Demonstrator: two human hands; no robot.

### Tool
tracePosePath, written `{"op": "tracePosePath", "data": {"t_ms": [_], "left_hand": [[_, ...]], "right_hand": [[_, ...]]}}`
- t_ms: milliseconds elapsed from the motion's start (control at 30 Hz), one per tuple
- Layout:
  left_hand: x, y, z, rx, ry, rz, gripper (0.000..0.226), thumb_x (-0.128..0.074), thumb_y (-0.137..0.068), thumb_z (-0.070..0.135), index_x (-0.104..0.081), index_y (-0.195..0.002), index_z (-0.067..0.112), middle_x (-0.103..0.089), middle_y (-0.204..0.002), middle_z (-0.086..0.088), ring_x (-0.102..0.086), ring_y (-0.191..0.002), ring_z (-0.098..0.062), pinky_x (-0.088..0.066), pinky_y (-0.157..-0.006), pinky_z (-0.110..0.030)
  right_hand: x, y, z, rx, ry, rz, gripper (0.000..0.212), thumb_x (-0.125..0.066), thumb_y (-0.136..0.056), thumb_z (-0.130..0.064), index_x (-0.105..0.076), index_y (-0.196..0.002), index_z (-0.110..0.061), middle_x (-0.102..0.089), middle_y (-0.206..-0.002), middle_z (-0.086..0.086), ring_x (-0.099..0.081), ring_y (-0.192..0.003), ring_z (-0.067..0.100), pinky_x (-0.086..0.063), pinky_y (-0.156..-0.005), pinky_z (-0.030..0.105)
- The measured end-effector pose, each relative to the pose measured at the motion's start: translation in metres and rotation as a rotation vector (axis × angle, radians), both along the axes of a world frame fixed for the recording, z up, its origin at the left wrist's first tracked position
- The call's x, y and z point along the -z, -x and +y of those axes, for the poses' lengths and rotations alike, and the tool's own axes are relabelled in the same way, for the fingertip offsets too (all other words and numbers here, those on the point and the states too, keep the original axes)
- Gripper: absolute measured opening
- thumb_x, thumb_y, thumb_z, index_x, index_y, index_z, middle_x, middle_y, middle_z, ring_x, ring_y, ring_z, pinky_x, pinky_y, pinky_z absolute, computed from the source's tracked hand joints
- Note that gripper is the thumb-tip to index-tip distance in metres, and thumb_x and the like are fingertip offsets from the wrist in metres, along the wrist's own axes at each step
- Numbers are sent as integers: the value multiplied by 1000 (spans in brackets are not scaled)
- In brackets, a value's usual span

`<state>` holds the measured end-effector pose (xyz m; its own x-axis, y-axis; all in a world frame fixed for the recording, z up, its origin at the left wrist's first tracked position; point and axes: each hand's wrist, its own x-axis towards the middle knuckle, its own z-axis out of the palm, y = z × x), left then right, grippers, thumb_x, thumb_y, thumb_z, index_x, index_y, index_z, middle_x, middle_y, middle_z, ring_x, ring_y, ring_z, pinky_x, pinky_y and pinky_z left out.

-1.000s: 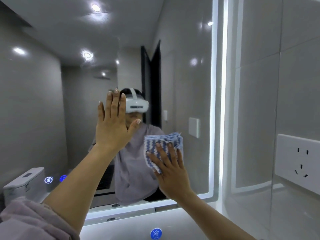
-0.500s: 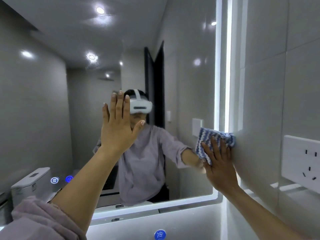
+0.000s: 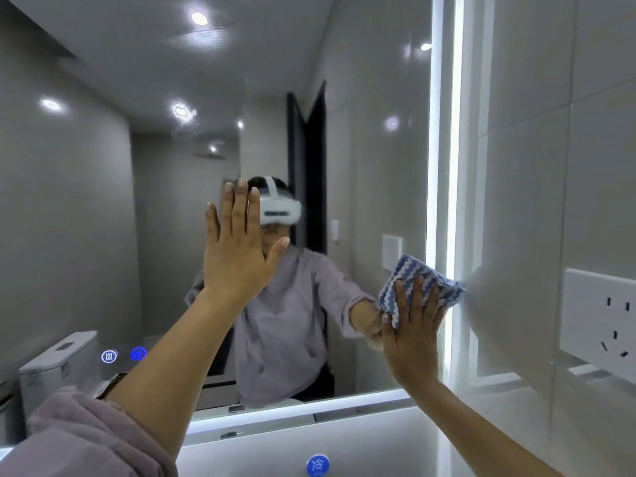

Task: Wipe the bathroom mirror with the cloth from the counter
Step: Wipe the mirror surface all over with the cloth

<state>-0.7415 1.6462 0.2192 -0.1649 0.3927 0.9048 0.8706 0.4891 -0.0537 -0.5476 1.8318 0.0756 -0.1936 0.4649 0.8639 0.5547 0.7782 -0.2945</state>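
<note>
The bathroom mirror [image 3: 165, 201] fills most of the view, with lit strips along its right and bottom edges. My left hand [image 3: 237, 249] lies flat against the glass near the middle, fingers straight and pointing up. My right hand [image 3: 413, 335] presses a folded blue-and-white zigzag cloth [image 3: 418, 280] flat onto the mirror at its lower right, right beside the lit right edge. The fingers over the cloth are straight. My own reflection shows behind both hands.
A grey tiled wall [image 3: 550, 149] meets the mirror on the right and carries a white power socket [image 3: 600, 318]. Two glowing touch buttons [image 3: 124, 355] sit at the mirror's lower left. A round blue sticker [image 3: 317, 465] is below the mirror.
My right hand slid the cloth rightward across the glass from near the middle to the lit right edge, then stayed about there. My left hand kept its place on the mirror.
</note>
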Motion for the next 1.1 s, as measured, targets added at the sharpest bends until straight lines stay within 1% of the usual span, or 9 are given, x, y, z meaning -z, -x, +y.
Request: {"op": "tracePosePath", "data": {"t_ms": [100, 233, 367, 433, 567, 667, 800, 900, 1100], "left_hand": [[0, 0, 1, -7, 9, 2, 88, -18, -90, 66, 15, -147, 8, 20, -157, -10, 19, -144, -26, 12, -117, -45], [0, -1, 0, -12, 11, 3, 88, -8, -85, 66, 18, -146, 9, 22, -156, -9, 19, -144, -26, 11, -118, -46], [-1, -1, 0, -7, 15, -2, 88, -12, -89, 68, 16, -146, 8, 18, -157, -11, 18, -145, -26, 9, -118, -47], [0, -1, 0, -4, 16, -2, 88, -14, -87, 65, 16, -146, 8, 18, -157, -11, 18, -145, -26, 9, -118, -47], [0, -1, -1, -3, 12, 8, 88, -17, -87, 64, 15, -147, 7, 16, -158, -12, 16, -145, -27, 7, -118, -48], [0, 1, 0, -21, 18, 23, 88, -16, -89, 66, 15, -147, 7, 15, -158, -13, 15, -145, -28, 6, -118, -49], [1, 3, 1, -29, 21, 30, 89, -14, -89, 68, 13, -147, 7, 13, -158, -13, 13, -146, -28, 5, -118, -49], [1, 4, 2, -26, 21, 26, 88, -18, -90, 66, 12, -148, 7, 12, -158, -13, 13, -146, -28, 3, -118, -50], [1, 6, 2, -24, 26, 39, 88, -18, -90, 65, 8, -149, 6, 10, -158, -14, 11, -146, -29, 4, -118, -49]], "right_hand": [[9, 4, -6, 1, -4, -108, 62, 8, -92, -61, 17, -149, -37, 30, -155, -7, 22, -145, 23, 4, -118, 51], [20, 16, -18, -15, -143, -174, 63, -29, -98, -41, -4, -153, -23, 5, -161, 8, 5, -147, 36, 3, -119, 49], [28, 38, -38, -32, -235, -226, 67, -41, -94, -33, -12, -154, -23, -6, -161, 9, 1, -148, 34, 0, -118, 50], [31, 50, -52, -58, -279, -258, 66, -40, -95, -33, -12, -154, -26, -10, -161, 8, -2, -147, 35, -4, -116, 51], [32, 74, -81, -76, -424, -427, 61, -33, -97, -39, -12, -153, -31, -1, -162, 1, -4, -148, 33, 0, -119, 52], [36, 93, -99, -91, -444, -497, 65, -33, -94, -45, -9, -153, -33, -5, -162, -3, -3, -148, 29, -4, -118, 50], [39, 102, -102, -114, -423, -474, 67, -34, -94, -46, -3, -153, -35, 1, -162, -3, 3, -148, 27, -8, -114, 52], [37, 96, -96, -132, -453, -483, 65, -33, -96, -45, -2, -152, -37, 7, -161, -7, 0, -149, 25, -8, -116, 51], [40, 74, -71, -102, -523, -386, 56, -37, -98, -39, -19, -151, -36, -6, -161, -6, -6, -149, 26, -4, -120, 46]]}}
